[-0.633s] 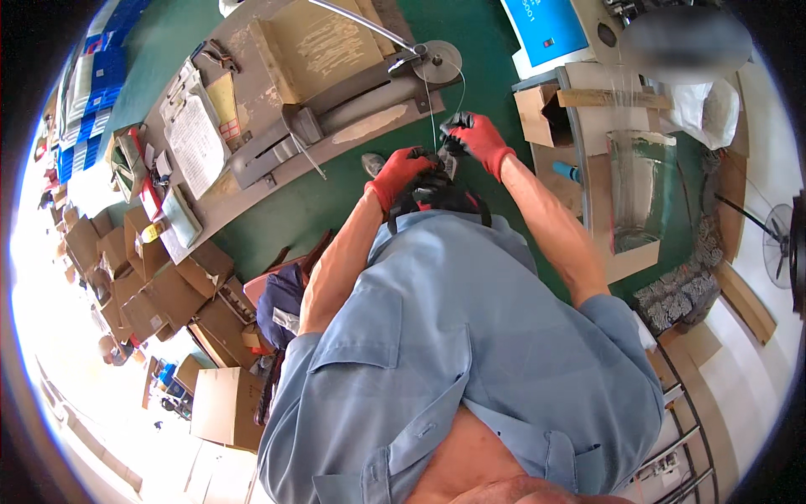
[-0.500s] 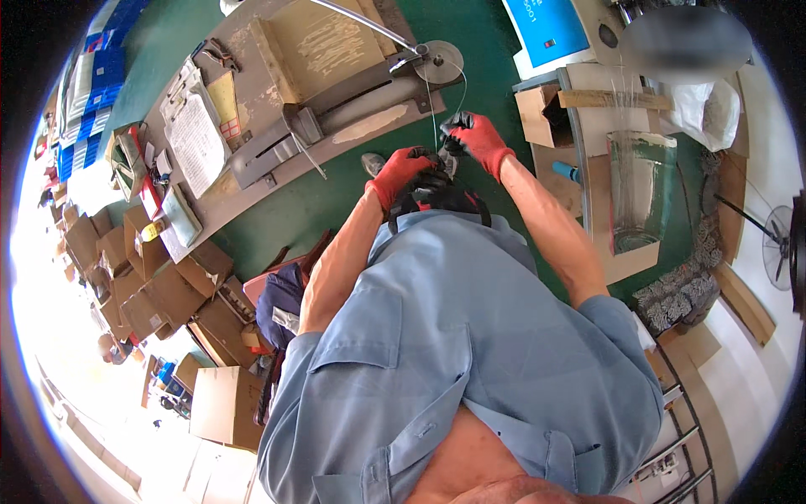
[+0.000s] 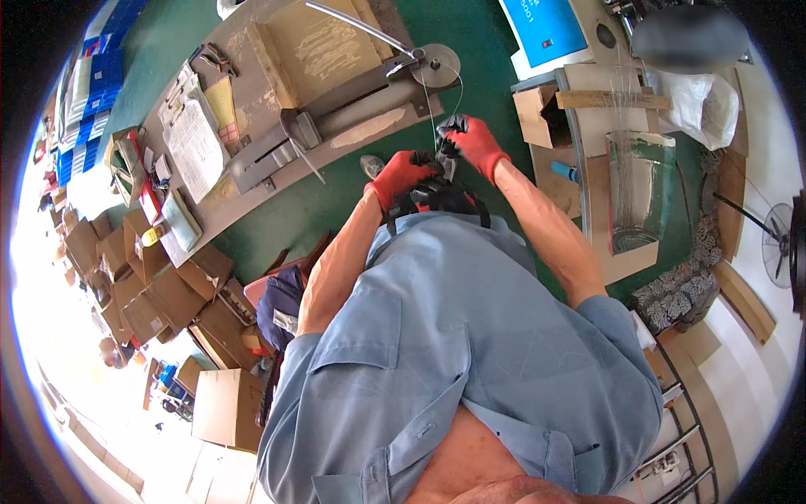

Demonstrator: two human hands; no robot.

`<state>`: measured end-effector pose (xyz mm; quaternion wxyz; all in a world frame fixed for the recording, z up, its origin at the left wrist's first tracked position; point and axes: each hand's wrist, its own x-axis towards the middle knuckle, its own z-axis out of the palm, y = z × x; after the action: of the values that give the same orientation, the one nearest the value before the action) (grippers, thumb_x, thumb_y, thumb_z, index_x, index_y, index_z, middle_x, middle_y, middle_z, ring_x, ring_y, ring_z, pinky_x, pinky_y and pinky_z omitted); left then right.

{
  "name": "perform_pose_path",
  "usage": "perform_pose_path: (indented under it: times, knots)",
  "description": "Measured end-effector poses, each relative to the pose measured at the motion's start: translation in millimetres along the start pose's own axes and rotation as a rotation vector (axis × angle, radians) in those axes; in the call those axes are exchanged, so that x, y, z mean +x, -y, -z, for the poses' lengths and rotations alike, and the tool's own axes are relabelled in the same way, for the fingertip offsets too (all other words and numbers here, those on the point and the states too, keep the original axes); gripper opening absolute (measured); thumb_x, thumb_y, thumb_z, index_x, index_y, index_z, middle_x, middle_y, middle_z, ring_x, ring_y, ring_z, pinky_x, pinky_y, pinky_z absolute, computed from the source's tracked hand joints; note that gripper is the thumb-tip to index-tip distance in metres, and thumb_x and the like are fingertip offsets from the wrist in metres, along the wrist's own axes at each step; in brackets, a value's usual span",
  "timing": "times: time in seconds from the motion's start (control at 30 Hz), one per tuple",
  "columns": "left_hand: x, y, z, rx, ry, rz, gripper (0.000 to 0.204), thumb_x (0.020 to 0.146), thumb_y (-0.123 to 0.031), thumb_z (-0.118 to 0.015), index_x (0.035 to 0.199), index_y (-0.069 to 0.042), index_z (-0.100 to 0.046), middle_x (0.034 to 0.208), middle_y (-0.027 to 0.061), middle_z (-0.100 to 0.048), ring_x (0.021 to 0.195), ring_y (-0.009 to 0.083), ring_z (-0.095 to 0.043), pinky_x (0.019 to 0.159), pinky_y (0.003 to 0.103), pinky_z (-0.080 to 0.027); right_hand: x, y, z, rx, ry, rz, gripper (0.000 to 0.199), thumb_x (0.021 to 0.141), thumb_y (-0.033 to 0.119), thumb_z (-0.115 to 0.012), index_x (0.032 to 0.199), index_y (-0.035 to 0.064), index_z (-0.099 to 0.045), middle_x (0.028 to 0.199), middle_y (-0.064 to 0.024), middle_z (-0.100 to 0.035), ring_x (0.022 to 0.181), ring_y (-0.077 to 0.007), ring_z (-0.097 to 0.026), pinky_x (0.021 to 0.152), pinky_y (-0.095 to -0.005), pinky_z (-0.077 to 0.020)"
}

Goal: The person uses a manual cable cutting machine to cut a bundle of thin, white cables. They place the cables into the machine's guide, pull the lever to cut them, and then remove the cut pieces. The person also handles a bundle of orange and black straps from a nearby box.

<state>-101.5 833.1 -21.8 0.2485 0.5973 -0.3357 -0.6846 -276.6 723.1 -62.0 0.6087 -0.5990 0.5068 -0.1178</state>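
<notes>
Both my hands wear red gloves with black palms and fingers, and they work close together in front of my waist. A thin wire [image 3: 430, 107] runs down from a round grey disc [image 3: 437, 66] at the bench's end, with a second strand curving toward my right hand. My right hand [image 3: 473, 144] pinches the wire, fingers closed, a little farther out and to the right. My left hand [image 3: 405, 176] is closed beside it, at the lower end of the strands. What lies between its fingers is too small to make out.
A worn workbench [image 3: 220, 202] at left front carries a long metal guide [image 3: 277, 151], a metal rod [image 3: 357, 23], pliers [image 3: 220, 60] and papers [image 3: 195, 143]. Thin wires [image 3: 623, 176] lie on a stand at right. A fan [image 3: 779, 244] is far right; cardboard boxes [image 3: 155, 307] pile up at left.
Both hands stay close together at the wire. The fingers of my left hand have shifted slightly; the view has moved a little.
</notes>
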Motion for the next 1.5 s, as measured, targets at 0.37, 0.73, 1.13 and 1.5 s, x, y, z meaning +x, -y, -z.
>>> perform_pose_path:
  times: [0.37,0.73,1.13,1.5]
  knots:
    - [-13.9,-0.8,-16.4,0.197,-0.162,-0.11,0.029,0.08,-0.019,-0.065,0.1,0.003,-0.066,0.092,0.0193,-0.07,0.087,0.0274,-0.068,0.077,0.038,-0.051,17.9,0.1,-2.9,0.009,-0.153,0.015,0.015,0.086,0.016,-0.066,0.094,0.0039,-0.07,0.076,-0.0034,-0.069,0.063,-0.0079,-0.059,0.057,-0.0271,-0.0472]
    - [-17.4,36.6,-28.3,0.096,-0.205,-0.078,0.028,0.079,-0.016,-0.063,0.102,0.002,-0.065,0.091,0.0173,-0.069,0.086,0.0269,-0.066,0.077,0.037,-0.052,20.0,49.1,-7.1,-0.184,-0.306,0.1,0.027,0.079,0.029,-0.071,0.095,0.0076,-0.066,0.086,-0.0172,-0.069,0.082,-0.0368,-0.066,0.073,-0.0453,-0.0523]
    - [-36.2,1.4,-17.1,0.083,-0.166,-0.001,0.024,0.08,-0.016,-0.064,0.094,0.003,-0.066,0.082,0.0116,-0.069,0.075,0.015,-0.063,0.072,0.035,-0.052,82.1,126.7,13.0,-0.817,-0.158,-0.062,0.046,0.076,0.045,-0.066,0.099,0.0046,-0.071,0.101,-0.0224,-0.068,0.094,-0.0379,-0.066,0.082,-0.0465,-0.0528]
    - [-31.4,-7.9,-8.2,-0.151,-0.035,0.101,0.024,0.082,-0.02,-0.065,0.095,0.0,-0.066,0.077,0.0064,-0.066,0.057,0.0152,-0.06,0.039,0.029,-0.046,95.2,126.1,14.2,-0.842,-0.132,-0.075,0.039,0.078,0.037,-0.061,0.098,0.0054,-0.072,0.103,-0.0221,-0.067,0.096,-0.0392,-0.066,0.083,-0.0466,-0.0523]
